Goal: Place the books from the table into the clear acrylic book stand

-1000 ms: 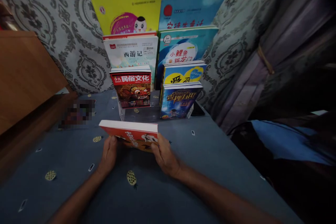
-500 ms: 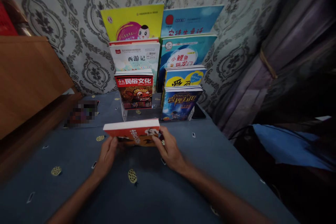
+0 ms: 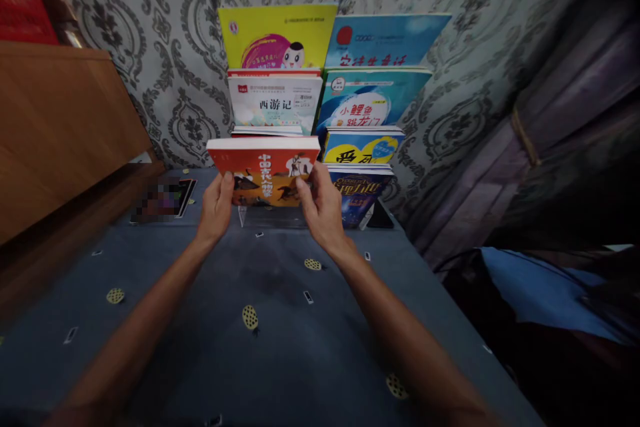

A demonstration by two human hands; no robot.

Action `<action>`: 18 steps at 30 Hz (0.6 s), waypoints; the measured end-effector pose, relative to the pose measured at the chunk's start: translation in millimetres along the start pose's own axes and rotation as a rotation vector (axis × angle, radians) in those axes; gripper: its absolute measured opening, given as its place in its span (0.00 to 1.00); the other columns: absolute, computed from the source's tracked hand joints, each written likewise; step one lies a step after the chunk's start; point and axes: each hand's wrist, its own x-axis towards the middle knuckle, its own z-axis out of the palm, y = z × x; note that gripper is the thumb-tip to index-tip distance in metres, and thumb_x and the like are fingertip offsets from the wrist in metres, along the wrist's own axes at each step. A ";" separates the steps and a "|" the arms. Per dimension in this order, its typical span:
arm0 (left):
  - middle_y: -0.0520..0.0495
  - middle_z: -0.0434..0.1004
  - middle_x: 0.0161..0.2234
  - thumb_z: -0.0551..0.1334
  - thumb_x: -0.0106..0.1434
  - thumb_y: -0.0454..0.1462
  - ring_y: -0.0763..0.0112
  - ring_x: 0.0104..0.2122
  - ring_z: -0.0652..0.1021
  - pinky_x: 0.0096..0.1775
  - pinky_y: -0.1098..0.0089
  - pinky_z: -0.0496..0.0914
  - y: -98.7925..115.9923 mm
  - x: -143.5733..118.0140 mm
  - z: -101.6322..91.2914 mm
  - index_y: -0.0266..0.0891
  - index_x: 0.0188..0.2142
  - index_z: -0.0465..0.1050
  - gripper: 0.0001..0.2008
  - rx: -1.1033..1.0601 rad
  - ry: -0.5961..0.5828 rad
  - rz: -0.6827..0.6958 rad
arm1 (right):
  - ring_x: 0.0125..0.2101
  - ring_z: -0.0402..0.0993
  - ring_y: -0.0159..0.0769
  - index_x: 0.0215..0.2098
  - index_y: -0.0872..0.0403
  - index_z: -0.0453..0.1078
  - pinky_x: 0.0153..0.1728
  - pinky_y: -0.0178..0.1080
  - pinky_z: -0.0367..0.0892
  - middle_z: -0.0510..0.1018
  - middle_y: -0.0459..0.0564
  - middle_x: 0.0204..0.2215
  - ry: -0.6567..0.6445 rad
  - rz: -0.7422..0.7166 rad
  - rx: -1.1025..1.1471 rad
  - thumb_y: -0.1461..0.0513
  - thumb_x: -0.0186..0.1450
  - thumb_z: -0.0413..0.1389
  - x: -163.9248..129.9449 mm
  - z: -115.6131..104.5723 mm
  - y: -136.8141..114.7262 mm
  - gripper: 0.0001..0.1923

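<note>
An orange-red book (image 3: 263, 170) stands upright at the front left of a tiered clear book stand (image 3: 273, 217). My left hand (image 3: 216, 205) grips its left edge and my right hand (image 3: 321, 208) grips its right edge. The book hides the red book that was at the stand's front left. Behind it rise a white book (image 3: 274, 102) and a yellow book (image 3: 279, 35). The right column holds a dark blue book (image 3: 361, 190), a yellow-and-blue book (image 3: 363, 145), and two light blue books (image 3: 373, 100) further back.
The stand sits on a blue-grey cloth with small dots (image 3: 260, 333), against patterned wallpaper. A wooden panel (image 3: 60, 120) rises at the left, with a dark flat item (image 3: 165, 199) on the cloth near it. Purple curtain and dark bags crowd the right side.
Both hands lifted the orange-red book off the cloth and carried it forward and up to the stand's front left slot, tilting it upright.
</note>
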 end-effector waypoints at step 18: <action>0.47 0.73 0.32 0.50 0.66 0.65 0.68 0.32 0.74 0.32 0.70 0.71 -62.6 11.7 22.6 0.38 0.36 0.73 0.33 0.045 0.008 -0.036 | 0.46 0.77 0.43 0.61 0.47 0.60 0.46 0.48 0.74 0.77 0.56 0.52 -0.043 0.069 -0.093 0.59 0.73 0.47 2.4 15.0 46.6 0.18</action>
